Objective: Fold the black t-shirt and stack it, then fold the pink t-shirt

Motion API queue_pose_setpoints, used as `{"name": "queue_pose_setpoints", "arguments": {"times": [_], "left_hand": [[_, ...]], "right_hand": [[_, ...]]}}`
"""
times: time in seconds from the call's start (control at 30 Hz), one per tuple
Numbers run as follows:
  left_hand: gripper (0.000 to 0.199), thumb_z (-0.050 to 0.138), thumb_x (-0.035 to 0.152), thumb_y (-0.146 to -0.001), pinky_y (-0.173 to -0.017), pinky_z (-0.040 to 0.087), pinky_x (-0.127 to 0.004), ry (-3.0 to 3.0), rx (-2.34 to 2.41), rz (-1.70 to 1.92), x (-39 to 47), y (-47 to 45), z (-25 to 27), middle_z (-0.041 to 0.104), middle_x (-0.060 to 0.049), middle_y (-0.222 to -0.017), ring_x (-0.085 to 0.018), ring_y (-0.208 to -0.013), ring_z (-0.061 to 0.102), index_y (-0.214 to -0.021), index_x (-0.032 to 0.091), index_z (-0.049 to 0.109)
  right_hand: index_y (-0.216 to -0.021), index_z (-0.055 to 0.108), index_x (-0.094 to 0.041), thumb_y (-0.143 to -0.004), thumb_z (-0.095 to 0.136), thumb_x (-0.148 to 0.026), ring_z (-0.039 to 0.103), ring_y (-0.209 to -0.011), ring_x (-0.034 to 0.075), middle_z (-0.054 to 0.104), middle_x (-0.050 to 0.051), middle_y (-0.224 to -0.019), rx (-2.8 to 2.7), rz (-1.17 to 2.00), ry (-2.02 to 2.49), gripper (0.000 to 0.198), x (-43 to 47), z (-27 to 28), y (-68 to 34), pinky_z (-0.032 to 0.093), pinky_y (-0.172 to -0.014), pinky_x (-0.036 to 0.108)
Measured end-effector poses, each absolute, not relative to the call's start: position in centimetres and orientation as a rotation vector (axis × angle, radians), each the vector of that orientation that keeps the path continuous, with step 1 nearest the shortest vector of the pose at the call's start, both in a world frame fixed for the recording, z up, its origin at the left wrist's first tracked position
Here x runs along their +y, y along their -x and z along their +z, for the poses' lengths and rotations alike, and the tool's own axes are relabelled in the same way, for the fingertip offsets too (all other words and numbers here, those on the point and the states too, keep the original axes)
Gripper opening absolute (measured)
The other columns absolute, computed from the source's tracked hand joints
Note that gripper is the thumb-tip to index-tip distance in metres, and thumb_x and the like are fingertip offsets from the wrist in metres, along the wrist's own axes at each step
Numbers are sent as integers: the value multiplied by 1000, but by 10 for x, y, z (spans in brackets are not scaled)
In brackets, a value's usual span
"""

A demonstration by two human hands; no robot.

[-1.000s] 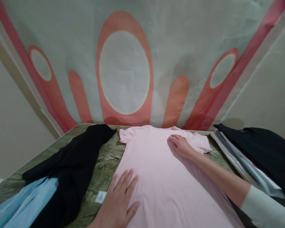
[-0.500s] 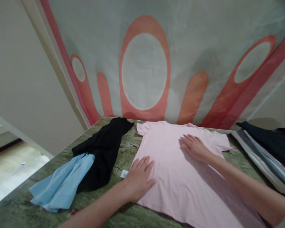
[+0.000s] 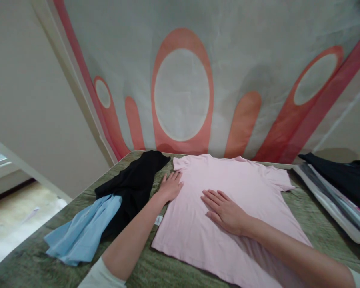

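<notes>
A pale pink short-sleeved T-shirt [image 3: 195, 236] lies spread out on the table, its neckline toward the far edge. My left hand [image 3: 170, 187] rests on the shirt's left side just below the sleeve, fingers extended. Flat on the middle of the shirt lies my right hand [image 3: 225, 212], its fingers stretched out and holding nothing. A small white tag [image 3: 158, 220] shows at the shirt's left edge, beside my left forearm. The right forearm covers part of the lower shirt.
To the left, a black garment [image 3: 132, 180] lies crumpled with a light blue garment [image 3: 84, 232] against it. A stack of folded clothes [image 3: 339, 196] sits at the right. Behind the wood-patterned table [image 3: 27, 256] hangs a grey and orange printed sheet [image 3: 183, 144].
My left hand has moved away from me, up the shirt's left edge toward the sleeve. My right hand has slid toward me and leftward to the shirt's middle.
</notes>
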State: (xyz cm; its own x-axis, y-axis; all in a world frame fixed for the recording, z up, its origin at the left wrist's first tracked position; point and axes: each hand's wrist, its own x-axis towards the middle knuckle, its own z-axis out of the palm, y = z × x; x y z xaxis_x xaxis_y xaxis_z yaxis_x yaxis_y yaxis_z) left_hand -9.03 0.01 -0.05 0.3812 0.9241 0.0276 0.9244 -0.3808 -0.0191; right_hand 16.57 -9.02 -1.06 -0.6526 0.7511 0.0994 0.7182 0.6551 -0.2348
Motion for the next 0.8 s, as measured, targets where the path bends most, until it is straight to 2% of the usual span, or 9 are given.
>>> {"name": "queue_pose_setpoints", "arguments": {"times": [0.17, 0.4, 0.5, 0.63, 0.7, 0.8], "left_hand": [[51, 23, 34, -94, -110, 5, -43, 2517, -1580, -151, -22, 80, 1, 21, -9, -148, -21, -137, 12, -141, 14, 24], [59, 19, 49, -93, -110, 13, -40, 2725, -1397, -129, -44, 72, -13, 22, -10, -148, -20, -137, 17, -141, 15, 26], [59, 20, 50, -93, -110, 13, -40, 2714, -1384, -140, -40, 78, -17, 21, -9, -148, -21, -137, 17, -140, 16, 27], [59, 22, 50, -92, -109, 14, -44, 2686, -1390, -133, -36, 77, -15, 21, -9, -148, -25, -136, 18, -140, 16, 29], [58, 25, 49, -92, -108, 14, -47, 2657, -1411, -120, -39, 73, -11, 24, -10, -147, -28, -135, 19, -139, 16, 31], [53, 29, 43, -92, -108, 11, -48, 2632, -1392, -105, -51, 63, -4, 28, -10, -146, -29, -135, 21, -136, 16, 37]], "right_hand": [[-143, 24, -24, -93, 24, -49, 17, -136, 22, 22, 6, -149, -2687, 266, 1220, 56, -89, -10, -162, 14, -109, 46], [-143, 25, -25, -90, 24, -55, 17, -136, 23, 21, 3, -149, -2619, 224, 1391, 61, -105, -11, -176, 14, -109, 44], [-143, 25, -21, -90, 21, -56, 18, -136, 22, 22, 5, -149, -2478, 145, 1692, 63, -110, -17, -225, 14, -109, 44], [-139, 31, -7, -89, 21, -54, 20, -135, 28, 29, 16, -145, -2009, -74, 2295, 70, -120, -25, -302, 11, -108, 51], [-137, 35, -5, -89, 23, -53, 18, -135, 29, 31, 17, -144, -1904, -155, 2383, 69, -132, -28, -316, 8, -108, 53], [-137, 36, -10, -89, 24, -52, 15, -136, 26, 30, 12, -145, -2069, -107, 2215, 65, -157, -30, -298, 10, -109, 50]]}}
